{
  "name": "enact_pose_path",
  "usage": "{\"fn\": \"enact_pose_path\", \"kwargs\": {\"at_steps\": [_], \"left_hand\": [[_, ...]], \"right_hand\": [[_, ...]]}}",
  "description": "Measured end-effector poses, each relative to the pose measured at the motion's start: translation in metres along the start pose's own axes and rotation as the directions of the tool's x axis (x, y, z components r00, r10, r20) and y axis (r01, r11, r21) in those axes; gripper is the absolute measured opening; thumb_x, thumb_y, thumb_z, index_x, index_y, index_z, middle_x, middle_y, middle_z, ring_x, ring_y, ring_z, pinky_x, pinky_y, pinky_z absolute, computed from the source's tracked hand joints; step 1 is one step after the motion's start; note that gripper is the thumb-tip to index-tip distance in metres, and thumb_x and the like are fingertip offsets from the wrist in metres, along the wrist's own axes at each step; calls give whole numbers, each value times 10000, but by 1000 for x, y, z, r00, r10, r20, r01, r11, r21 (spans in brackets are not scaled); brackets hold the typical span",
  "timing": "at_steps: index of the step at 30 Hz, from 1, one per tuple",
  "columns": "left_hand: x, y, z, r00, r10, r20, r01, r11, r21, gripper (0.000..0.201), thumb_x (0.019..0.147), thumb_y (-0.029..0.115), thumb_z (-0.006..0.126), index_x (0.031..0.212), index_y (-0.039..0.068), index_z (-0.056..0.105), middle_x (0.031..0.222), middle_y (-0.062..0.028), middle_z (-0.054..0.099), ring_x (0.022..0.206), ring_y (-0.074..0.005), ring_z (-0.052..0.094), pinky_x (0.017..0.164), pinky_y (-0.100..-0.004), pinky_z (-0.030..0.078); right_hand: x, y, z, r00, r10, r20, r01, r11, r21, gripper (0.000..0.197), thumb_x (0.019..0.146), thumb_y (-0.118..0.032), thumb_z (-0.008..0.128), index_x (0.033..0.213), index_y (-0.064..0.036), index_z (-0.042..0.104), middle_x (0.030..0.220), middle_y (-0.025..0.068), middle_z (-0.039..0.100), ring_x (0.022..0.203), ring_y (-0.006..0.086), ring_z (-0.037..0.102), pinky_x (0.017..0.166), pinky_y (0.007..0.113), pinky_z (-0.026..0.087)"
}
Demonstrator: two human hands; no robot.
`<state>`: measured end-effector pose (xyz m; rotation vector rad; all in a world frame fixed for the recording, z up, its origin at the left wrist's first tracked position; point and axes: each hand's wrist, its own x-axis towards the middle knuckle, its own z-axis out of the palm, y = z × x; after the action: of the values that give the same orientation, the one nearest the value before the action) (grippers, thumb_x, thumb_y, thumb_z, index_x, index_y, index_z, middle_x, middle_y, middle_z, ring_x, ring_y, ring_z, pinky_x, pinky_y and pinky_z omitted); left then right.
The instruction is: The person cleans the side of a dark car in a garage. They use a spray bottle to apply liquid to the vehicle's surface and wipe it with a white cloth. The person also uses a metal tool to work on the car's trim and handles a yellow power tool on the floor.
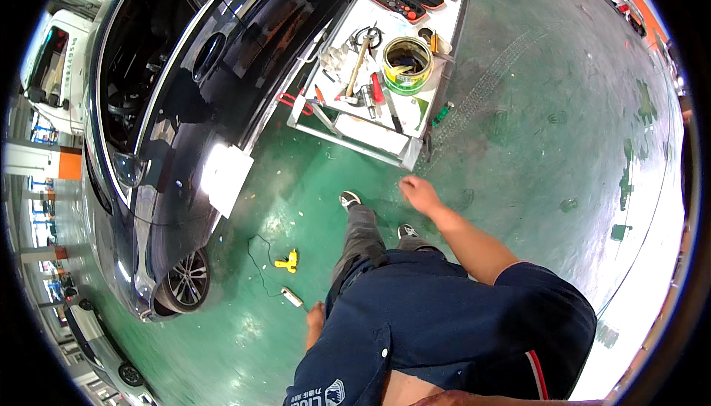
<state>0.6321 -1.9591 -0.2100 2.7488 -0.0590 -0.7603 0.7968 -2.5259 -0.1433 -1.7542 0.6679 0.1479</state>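
Tool Cart: Hand Position and Clearances

The person stands on the green floor point(518, 147), facing the near end of a tool cart, whose white surface point(448, 14) carries the working items. The right hand point(419, 193) is in front of the cart's near right corner, apart from it, with fingers curled; no item shows in it, but whether it pinches something small cannot be told. The left hand point(316, 319) is low beside the hip, partly hidden by the shirt point(459, 310); its state cannot be told.

The step appears to be work at the cart. For good handling, the right hand should come in from above the near edge. The red-handled tool point(378, 89) and the black blade-like tool point(392, 110) lie close to that edge and would be best taken by the handle. The open tin point(406, 84) stands just behind them and should not be knocked. The wooden-handled hammer point(359, 65) lies to its left.

Edges: the green bottle point(441, 115) is at the cart's right edge and could be caught by a sleeve. The dark car point(244, 65) limits movement on the left. On the floor, the yellow tool point(287, 261), its cord point(255, 267) and the power strip point(292, 297) present a trip risk. The widest room for moving is to the right.
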Motion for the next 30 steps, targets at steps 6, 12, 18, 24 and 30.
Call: {"fn": "enact_pose_path", "kwargs": {"at_steps": [6,12,18,24,30], "left_hand": [[100,8,-29,998,26,61,-20,996,-90,330,961,375,535,1119,92,599,949,-171,695,870,-338,689,702,-466,531],[196,31,-103,807,-367,463,529,100,-843,325,946,355,568,1138,93,564,959,-96,693,841,-235,687,653,-382,509],[201,31,-194,754,-535,380,507,107,-855,301,959,355,556,1118,99,557,999,-92,678,826,-211,670,675,-343,499],[184,27,-180,663,-578,476,649,125,-751,289,945,340,564,1095,93,566,964,-94,681,790,-222,666,663,-342,510],[200,21,-150,962,-189,196,205,976,-66,285,919,331,608,1074,93,576,948,-101,685,810,-239,685,649,-358,530]], "right_hand": [[122,-92,27,968,-56,-245,-6,970,-245,414,870,-332,641,1115,2,660,1011,208,707,966,370,669,842,426,519],[246,-121,33,952,63,-299,-199,871,-449,611,855,-391,667,1248,58,535,1143,264,659,1092,407,629,962,437,489],[285,-128,73,822,364,-437,-516,801,-303,774,812,-434,724,1364,15,419,1252,231,629,1169,389,612,1018,431,470],[288,-121,71,891,333,-310,-418,867,-271,653,749,-410,745,1225,9,587,1155,234,675,1099,367,650,954,424,492],[273,-138,56,904,216,-368,-206,976,68,527,730,-341,730,1108,20,654,964,217,697,918,334,668,848,404,500]]}}
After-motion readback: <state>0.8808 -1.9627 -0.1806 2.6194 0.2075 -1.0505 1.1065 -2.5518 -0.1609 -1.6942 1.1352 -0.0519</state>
